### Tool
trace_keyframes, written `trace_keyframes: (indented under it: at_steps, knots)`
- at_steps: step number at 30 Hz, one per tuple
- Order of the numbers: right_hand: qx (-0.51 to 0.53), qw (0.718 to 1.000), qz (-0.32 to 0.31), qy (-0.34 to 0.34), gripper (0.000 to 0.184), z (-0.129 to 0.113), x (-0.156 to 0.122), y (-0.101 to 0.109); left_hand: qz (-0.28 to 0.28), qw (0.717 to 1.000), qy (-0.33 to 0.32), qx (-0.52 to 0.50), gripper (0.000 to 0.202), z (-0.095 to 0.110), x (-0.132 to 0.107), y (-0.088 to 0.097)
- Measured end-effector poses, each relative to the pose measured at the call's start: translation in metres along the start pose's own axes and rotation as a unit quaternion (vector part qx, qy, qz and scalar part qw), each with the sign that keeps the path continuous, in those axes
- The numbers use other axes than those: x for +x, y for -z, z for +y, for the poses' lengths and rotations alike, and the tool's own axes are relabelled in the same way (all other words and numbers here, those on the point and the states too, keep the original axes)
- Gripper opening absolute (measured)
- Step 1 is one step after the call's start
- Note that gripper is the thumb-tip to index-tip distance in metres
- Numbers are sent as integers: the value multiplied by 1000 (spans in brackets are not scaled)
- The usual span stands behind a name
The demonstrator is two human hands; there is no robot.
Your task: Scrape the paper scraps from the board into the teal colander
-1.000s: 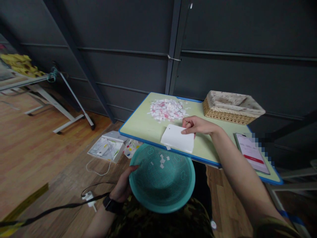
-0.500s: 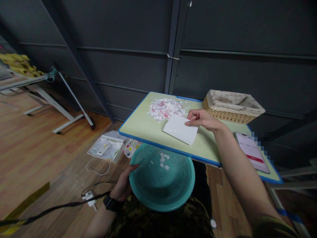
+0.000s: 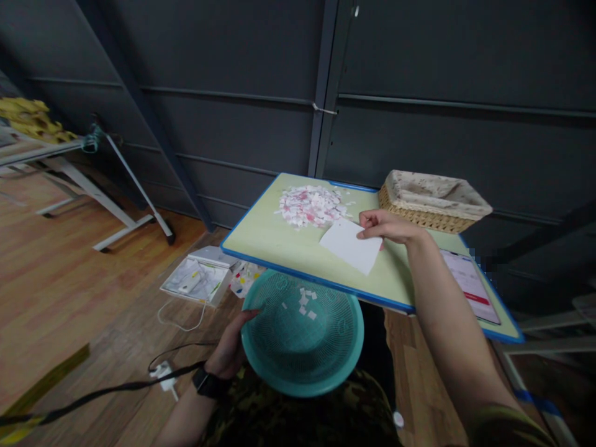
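Over the table, my right hand [image 3: 386,226] pinches a white card [image 3: 350,244] between thumb and fingers. The card is tilted, and its far edge is close to a heap of small white and pink paper scraps [image 3: 310,206]. My left hand [image 3: 235,338] grips the left rim of a round green plastic colander [image 3: 302,379], thumb over the edge and the other fingers hidden beneath. The colander sits at my lap, under the table's front edge. Several small white paper squares [image 3: 304,300] lie inside it.
The pale green table [image 3: 261,239] has a blue edge. A cloth-lined wicker basket [image 3: 431,217] stands at its back right, and a phone [image 3: 470,288] lies on the right. On the floor to the left are an open white box [image 3: 195,282] and a plug adapter [image 3: 162,374] with cables.
My right hand has moved the card slightly to the right, away from the middle of the scrap heap. My left hand and the colander stay nearly as they were.
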State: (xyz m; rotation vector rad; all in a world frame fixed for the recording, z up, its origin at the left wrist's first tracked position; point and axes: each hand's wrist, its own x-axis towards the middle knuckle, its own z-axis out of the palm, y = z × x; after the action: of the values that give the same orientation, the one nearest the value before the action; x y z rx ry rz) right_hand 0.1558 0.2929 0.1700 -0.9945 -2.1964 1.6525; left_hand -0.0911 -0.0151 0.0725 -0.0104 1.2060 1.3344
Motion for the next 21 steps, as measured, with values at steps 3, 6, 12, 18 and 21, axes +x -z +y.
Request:
trace_keyframes:
  at_steps: [3,6,12,18,21]
  knots:
    - [6,1000,23,-19,40,8,-7,20,9,1000,-6,-3,30,1,2,2]
    - [15,998,52,-24,39,12,-13,32,17,1000,-16,7,22,2,4,6]
    - [32,991,132,-2,35,10,-8,27,44,998,-39,19,18,4,1,6]
    - [-148,930,318,112,31,4,21,-27,30,999,-28,15,21,4,2,8]
    - [-291,852,385,205,35,3,28,-62,26,999,-31,16,26,2,4,13]
